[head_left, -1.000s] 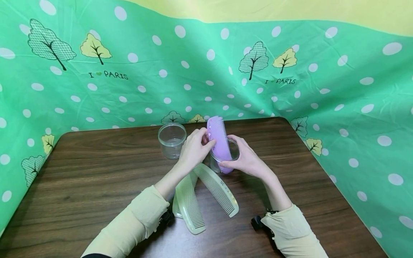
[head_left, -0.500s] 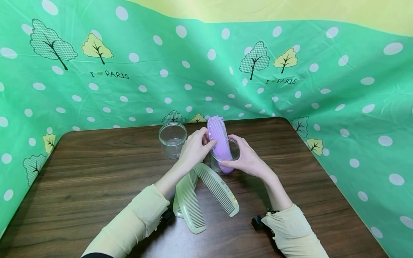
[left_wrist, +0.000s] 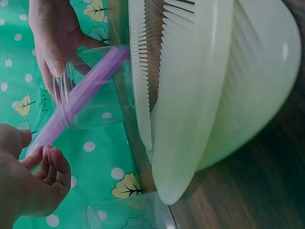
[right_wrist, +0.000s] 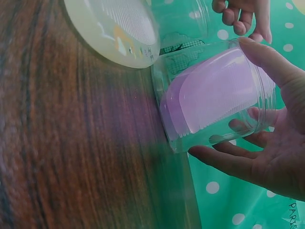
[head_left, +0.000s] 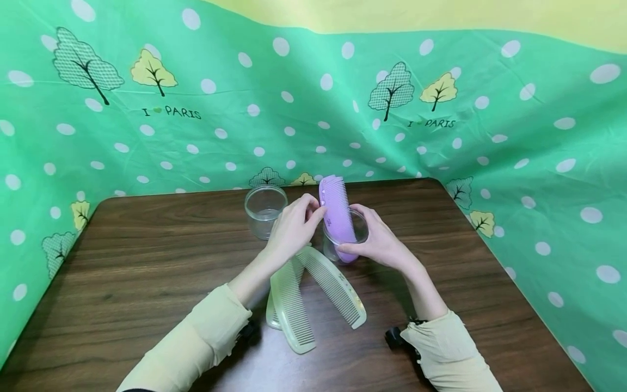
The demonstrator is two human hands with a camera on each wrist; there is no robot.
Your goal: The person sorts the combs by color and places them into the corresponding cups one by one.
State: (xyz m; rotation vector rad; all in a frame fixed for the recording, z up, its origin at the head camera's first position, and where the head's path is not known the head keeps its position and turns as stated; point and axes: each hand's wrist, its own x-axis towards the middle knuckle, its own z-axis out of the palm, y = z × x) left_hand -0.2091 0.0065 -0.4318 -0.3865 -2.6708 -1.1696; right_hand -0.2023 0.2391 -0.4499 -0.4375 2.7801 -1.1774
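Note:
Purple combs lean in a clear jar, their upper ends rising above its rim; the right wrist view shows two overlapping inside. My right hand grips this jar near the rim, thumb on the near side and fingers around the far side. My left hand is beside the combs' upper left edge, its thumb off their face and its fingers loosely bent. Whether a fingertip still touches them is hard to tell. Several pale green combs lie overlapping on the table below the hands.
A second clear jar stands left of my left hand, with no comb seen in it. The brown wooden table ends at a green dotted cloth behind and on both sides.
My left thumb has come off the front of the purple combs and the hand has moved slightly left of them. The right hand keeps hold of the jar. The head view shifts slightly.

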